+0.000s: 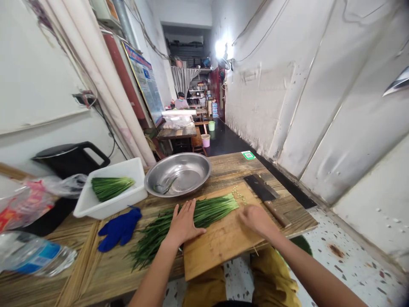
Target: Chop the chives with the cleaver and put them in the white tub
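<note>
A thick bunch of green chives [214,209] lies across a wooden cutting board [211,251], its pale cut ends to the right and its leafy tips spilling onto the table. My left hand [185,224] rests on the bunch, open, with the thumb held away from the fingers. Curled closed beside the pale ends is my right hand [255,219]; whatever is in its fingers, if anything, is hidden. Small trimmed bits [239,195] are scattered by the cut ends. To the right of the board, a cleaver [262,187] with a brown wooden handle lies flat.
Behind the board stands a wide steel bowl [194,164]. A white tub [110,209] with more chives sits to its left, near a black kettle [68,160]. A blue glove [119,230] and a plastic bottle [41,258] lie leftward. A person [181,102] sits far back.
</note>
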Motion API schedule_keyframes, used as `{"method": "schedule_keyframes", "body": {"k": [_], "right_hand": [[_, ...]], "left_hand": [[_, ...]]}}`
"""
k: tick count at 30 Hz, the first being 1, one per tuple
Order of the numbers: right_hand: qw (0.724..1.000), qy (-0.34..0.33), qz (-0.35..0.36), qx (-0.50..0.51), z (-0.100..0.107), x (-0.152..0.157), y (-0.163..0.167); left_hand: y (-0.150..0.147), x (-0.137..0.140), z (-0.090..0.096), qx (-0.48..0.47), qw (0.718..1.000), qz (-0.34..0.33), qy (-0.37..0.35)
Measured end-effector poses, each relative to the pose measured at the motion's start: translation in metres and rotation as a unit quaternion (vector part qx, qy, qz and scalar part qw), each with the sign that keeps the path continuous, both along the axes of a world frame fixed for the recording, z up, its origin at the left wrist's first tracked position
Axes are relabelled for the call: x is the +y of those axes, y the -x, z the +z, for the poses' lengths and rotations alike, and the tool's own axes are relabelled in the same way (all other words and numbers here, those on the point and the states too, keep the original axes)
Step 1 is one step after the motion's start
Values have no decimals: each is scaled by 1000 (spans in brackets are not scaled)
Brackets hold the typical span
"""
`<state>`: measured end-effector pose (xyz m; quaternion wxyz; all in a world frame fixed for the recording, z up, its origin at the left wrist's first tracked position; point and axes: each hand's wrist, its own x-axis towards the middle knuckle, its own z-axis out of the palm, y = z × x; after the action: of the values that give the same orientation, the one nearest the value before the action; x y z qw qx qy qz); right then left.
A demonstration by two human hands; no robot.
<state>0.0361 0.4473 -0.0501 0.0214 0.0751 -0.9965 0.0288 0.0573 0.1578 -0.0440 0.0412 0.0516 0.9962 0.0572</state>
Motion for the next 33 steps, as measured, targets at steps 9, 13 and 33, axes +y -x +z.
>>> {"method": "schedule_keyframes", "body": {"k": [9, 13, 33], "right_hand": [[999, -1, 3, -36, 2, -24, -2], [1000, 1, 23, 8, 8, -15, 2], [999, -9, -16, 46, -15, 2, 5]], "left_hand": [[-2, -4, 6, -27, 999, 8, -23], [0, -6, 4, -35, 999, 17, -26], [37, 60, -13, 15, 995, -95, 1]]}}
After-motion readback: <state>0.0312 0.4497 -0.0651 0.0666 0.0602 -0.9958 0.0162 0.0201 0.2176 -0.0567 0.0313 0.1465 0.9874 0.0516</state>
